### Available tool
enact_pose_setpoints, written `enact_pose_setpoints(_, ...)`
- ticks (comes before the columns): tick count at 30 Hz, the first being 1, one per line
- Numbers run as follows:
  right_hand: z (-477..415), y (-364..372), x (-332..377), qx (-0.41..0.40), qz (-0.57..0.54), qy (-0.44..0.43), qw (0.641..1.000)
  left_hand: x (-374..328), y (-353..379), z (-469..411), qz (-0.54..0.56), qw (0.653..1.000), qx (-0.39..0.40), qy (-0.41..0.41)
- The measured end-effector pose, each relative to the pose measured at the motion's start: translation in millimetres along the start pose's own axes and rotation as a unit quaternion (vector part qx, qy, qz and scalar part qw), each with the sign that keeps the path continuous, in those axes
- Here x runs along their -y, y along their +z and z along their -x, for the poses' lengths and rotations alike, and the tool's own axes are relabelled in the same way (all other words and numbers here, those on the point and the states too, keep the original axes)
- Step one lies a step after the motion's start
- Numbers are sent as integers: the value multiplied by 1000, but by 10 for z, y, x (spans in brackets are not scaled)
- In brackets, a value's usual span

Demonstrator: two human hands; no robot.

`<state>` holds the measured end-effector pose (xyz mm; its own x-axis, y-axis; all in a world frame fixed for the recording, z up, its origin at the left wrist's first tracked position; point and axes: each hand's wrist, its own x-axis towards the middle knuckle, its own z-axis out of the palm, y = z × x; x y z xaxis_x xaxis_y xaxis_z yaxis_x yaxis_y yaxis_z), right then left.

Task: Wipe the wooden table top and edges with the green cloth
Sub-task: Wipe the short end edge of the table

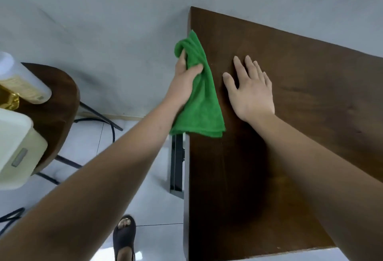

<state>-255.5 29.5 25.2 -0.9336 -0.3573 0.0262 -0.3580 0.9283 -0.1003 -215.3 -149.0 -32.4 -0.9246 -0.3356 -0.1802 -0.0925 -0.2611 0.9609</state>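
Bunched green cloth [202,99] over table [290,157] edge

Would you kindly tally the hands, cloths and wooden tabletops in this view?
Hands: 2, left hand, right hand
Cloths: 1, green cloth
Wooden tabletops: 2, table, round side table
Total: 5

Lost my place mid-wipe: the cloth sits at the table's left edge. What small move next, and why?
Probably slide the left hand and green cloth along the table's left edge toward the near corner. The hand grips the cloth draped over that edge near the far end, the stretch nearer the person is uncovered, and the right hand rests flat on the top, bracing.
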Motion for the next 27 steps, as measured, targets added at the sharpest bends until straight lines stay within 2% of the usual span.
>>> enact_pose_setpoints(6,-48,63,-26,-16,14,3,1000,-247,-40,-1064,-34,999,10,34)
enact_pose_setpoints(11,-50,53,-14,-20,12,3,1000,-270,-62,-1234,-54,998,1,35)
enact_pose_setpoints(16,-20,28,2,-17,-7,4,1000,-256,-7,-575,-68,996,-6,53)
enact_pose_setpoints(22,36,-28,23,-13,-33,8,999,-37,61,472,-2,1000,-16,14)
enact_pose_setpoints(27,167,-66,24,-62,-68,-1,996,72,102,1256,-5,1000,-16,-1)
